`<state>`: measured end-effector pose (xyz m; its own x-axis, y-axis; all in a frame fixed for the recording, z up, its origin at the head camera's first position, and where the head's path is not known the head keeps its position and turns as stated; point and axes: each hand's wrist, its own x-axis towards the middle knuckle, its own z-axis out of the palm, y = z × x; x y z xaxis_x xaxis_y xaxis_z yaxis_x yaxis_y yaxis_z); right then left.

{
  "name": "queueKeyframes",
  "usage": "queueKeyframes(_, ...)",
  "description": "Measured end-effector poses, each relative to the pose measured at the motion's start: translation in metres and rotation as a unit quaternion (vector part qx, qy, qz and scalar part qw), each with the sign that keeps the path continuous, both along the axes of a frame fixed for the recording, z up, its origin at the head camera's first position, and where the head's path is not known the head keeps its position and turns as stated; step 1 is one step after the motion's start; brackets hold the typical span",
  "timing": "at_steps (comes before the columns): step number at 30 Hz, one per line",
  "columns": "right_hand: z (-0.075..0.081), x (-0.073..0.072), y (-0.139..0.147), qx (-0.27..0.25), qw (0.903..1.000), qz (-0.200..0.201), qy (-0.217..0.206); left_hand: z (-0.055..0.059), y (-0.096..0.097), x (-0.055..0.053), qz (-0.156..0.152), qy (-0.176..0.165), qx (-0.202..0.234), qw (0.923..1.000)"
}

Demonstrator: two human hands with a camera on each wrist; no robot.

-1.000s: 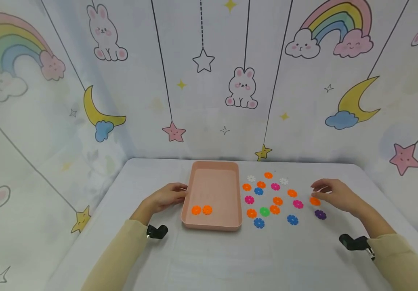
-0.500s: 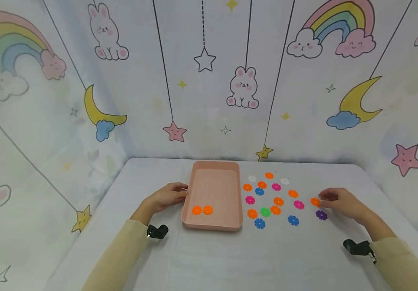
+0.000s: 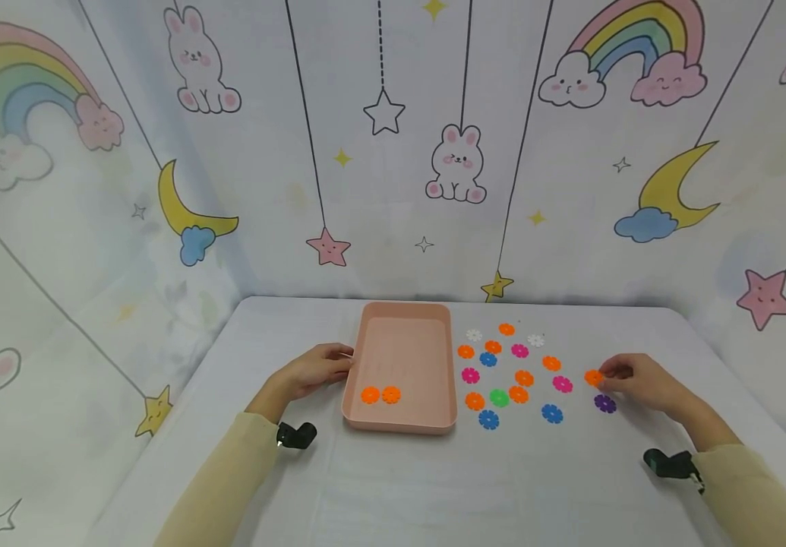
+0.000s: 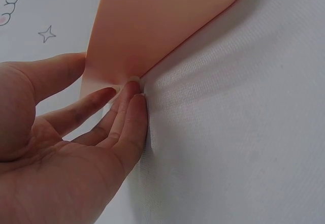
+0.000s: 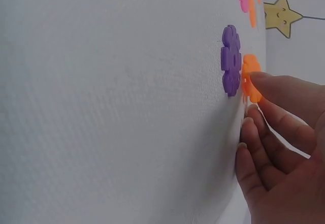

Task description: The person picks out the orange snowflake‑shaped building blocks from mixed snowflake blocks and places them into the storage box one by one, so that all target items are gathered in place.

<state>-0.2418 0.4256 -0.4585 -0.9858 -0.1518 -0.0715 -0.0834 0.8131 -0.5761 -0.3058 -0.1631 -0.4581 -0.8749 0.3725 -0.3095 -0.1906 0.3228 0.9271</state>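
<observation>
On the right, my right hand (image 3: 645, 384) pinches an orange flower-shaped plastic disc (image 3: 594, 377) by its edge. The right wrist view has the thumb on the face of that orange disc (image 5: 252, 76), with the index finger behind it. Just nearer to me lies a purple disc (image 3: 605, 403), flat on the cloth. My left hand (image 3: 315, 370) touches the outer left wall of a shallow pink tray (image 3: 452, 372). Seen from the left wrist, its loosely bent fingers and thumb rest against the tray's side (image 4: 152, 26). Two orange discs (image 3: 380, 395) lie in the tray's near left part.
Between the tray and my right hand, several discs are scattered on the white cloth (image 3: 393, 494), among them a green disc (image 3: 499, 398), a blue disc (image 3: 552, 414), a pink disc (image 3: 562, 384) and a white disc (image 3: 535, 340). A patterned curtain (image 3: 393, 190) stands behind the table.
My right hand has come down and slightly toward me, from hovering above the orange disc to pinching its edge. The left hand and the tray have stayed in place.
</observation>
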Motion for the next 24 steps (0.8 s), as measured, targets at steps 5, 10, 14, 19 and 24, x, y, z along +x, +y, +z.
queueKeyframes(5, 0.001, 0.0, 0.002, 0.011, 0.9998, -0.016, 0.009, -0.001, 0.0, 0.0, 0.0, 0.0, 0.003, 1.0)
queueKeyframes(10, 0.003, 0.003, 0.003, 0.007, 0.9996, -0.023, 0.011, -0.002, -0.001, 0.0, -0.002, -0.001, 0.004, 1.0)
queueKeyframes(14, 0.005, 0.006, 0.002, -0.001, 0.9996, -0.028, 0.009, -0.003, -0.002, -0.001, -0.002, -0.003, 0.003, 1.0)
queueKeyframes(19, 0.008, 0.01, -0.005, -0.008, 0.9995, -0.026, 0.019, -0.003, -0.003, -0.002, -0.007, -0.002, -0.001, 1.0)
queueKeyframes(24, 0.016, 0.011, -0.019, -0.011, 0.999, -0.011, 0.043, -0.003, -0.003, -0.003, -0.009, -0.002, -0.001, 1.0)
